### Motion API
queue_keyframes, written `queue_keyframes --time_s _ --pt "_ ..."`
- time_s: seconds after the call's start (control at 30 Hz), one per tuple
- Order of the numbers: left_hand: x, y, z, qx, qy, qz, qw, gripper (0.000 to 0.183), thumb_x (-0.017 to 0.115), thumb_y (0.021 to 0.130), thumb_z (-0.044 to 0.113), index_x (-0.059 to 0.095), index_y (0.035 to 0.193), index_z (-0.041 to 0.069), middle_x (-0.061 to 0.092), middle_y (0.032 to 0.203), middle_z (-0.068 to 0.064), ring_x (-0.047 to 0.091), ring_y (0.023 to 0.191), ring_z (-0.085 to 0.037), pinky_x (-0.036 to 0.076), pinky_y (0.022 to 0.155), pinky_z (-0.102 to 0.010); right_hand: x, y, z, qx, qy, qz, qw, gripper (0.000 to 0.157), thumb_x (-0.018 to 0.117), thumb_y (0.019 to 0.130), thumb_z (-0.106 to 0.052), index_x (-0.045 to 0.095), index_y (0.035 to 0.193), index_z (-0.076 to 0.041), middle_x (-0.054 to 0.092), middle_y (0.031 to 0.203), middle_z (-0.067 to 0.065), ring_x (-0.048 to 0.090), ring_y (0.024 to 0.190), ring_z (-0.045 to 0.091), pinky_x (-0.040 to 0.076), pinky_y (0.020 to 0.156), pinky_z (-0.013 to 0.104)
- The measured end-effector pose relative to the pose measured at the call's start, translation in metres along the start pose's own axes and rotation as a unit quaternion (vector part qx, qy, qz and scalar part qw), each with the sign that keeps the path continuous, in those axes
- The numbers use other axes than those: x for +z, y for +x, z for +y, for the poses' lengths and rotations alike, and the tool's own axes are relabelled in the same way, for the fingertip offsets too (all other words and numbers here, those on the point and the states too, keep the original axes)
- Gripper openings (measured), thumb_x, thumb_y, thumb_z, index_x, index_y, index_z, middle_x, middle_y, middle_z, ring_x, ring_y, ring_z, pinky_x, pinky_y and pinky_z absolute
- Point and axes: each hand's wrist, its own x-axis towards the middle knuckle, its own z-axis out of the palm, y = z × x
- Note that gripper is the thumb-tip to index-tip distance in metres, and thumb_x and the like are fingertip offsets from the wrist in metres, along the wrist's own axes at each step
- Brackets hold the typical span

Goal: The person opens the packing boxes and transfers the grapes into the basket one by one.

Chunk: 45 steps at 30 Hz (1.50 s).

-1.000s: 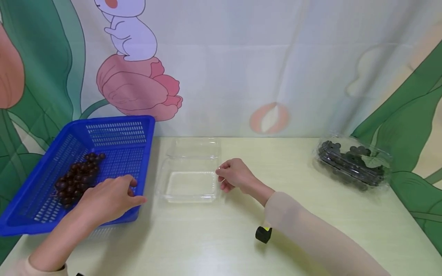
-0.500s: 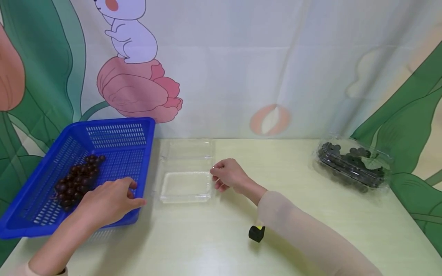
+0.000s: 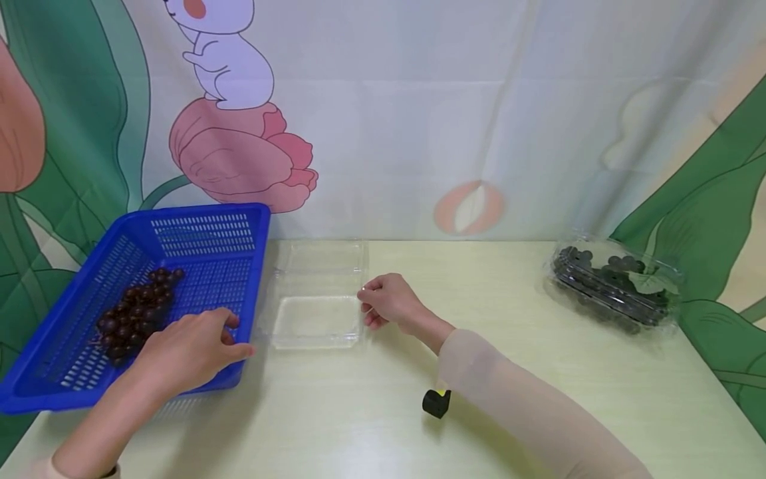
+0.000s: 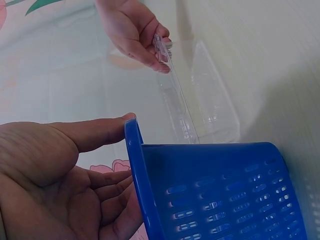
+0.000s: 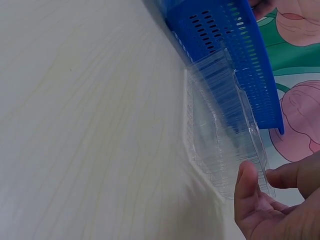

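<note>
The right hand (image 3: 389, 299) pinches the right edge of a clear container (image 3: 317, 322) between thumb and fingers. The left hand (image 3: 191, 342) lies at the right rim of a blue basket (image 3: 209, 209), thumb tip on the rim; whether it grips cannot be told.

The container sits open just beside the basket's right wall, leaving only a narrow gap, its lid half at the back near the printed cloth (image 3: 389, 146). Open surface (image 3: 335, 426) spreads in front of the container, and a wide stretch runs from the right hand to a clear fruit box (image 3: 610, 293) near the right edge. Grapes (image 3: 134, 313) lie inside the basket, towards its left side.

The left forearm and hand cover part of the basket's near side, and the left wrist view cuts the basket off below. The container's left edge almost melts into the surface. The sleeve (image 3: 526, 392) partly hides a black block (image 3: 436, 403) with a yellow patch. Glare blurs the dark fruit in the box.
</note>
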Motion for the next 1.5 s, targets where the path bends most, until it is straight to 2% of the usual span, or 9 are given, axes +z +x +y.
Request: queue_keyframes --time_s 0.23,0.67,0.97,1.2,1.5 --pt "-0.001 0.0 0.003 -0.001 0.001 0.002 1.0 0.065 0.075 0.094 0.044 0.06 0.131 -0.007 0.072 0.104 -0.012 0.068 0.089 -0.03 0.055 0.069 -0.056 0.001 0.003 0.0 -0.008 -0.013 0.003 1.0 0.019 0.063 0.102 -0.008 0.064 0.114 0.007 0.063 0.079 0.011 0.06 0.055 0.016 0.054 0.051 0.023" --pt "0.001 0.0 0.005 0.0 0.0 0.002 1.0 0.066 0.075 0.094 0.045 0.06 0.131 -0.007 0.073 0.105 -0.013 0.069 0.092 -0.032 0.055 0.07 -0.058 0.002 0.002 0.002 -0.015 -0.023 -0.001 1.0 0.025 0.061 0.104 -0.01 0.064 0.119 0.01 0.063 0.078 0.009 0.06 0.056 0.016 0.053 0.05 0.023" --pt "0.004 0.001 0.004 -0.003 0.0 -0.001 1.0 0.068 0.075 0.093 0.046 0.059 0.132 -0.008 0.073 0.106 -0.014 0.069 0.094 -0.034 0.054 0.071 -0.059 -0.005 0.001 0.009 -0.017 -0.017 -0.006 1.0 0.028 0.062 0.105 -0.017 0.066 0.119 0.007 0.067 0.087 0.012 0.063 0.06 0.018 0.055 0.054 0.024" --pt "0.004 0.003 0.001 -0.008 -0.002 -0.003 1.0 0.069 0.075 0.093 0.048 0.059 0.134 -0.006 0.073 0.109 -0.013 0.069 0.098 -0.036 0.053 0.073 -0.061 -0.013 -0.002 0.013 -0.035 -0.047 0.007 0.998 0.025 0.062 0.104 -0.018 0.067 0.116 0.004 0.068 0.103 0.021 0.068 0.073 0.023 0.058 0.06 0.028" --pt "0.001 0.004 -0.001 -0.011 0.0 -0.009 0.9999 0.071 0.075 0.093 0.049 0.058 0.135 -0.006 0.073 0.11 -0.013 0.068 0.099 -0.036 0.052 0.073 -0.061 -0.022 -0.007 0.016 -0.072 -0.112 0.013 0.991 0.038 0.059 0.106 -0.025 0.062 0.133 0.002 0.067 0.109 0.021 0.065 0.092 0.032 0.06 0.074 0.035"
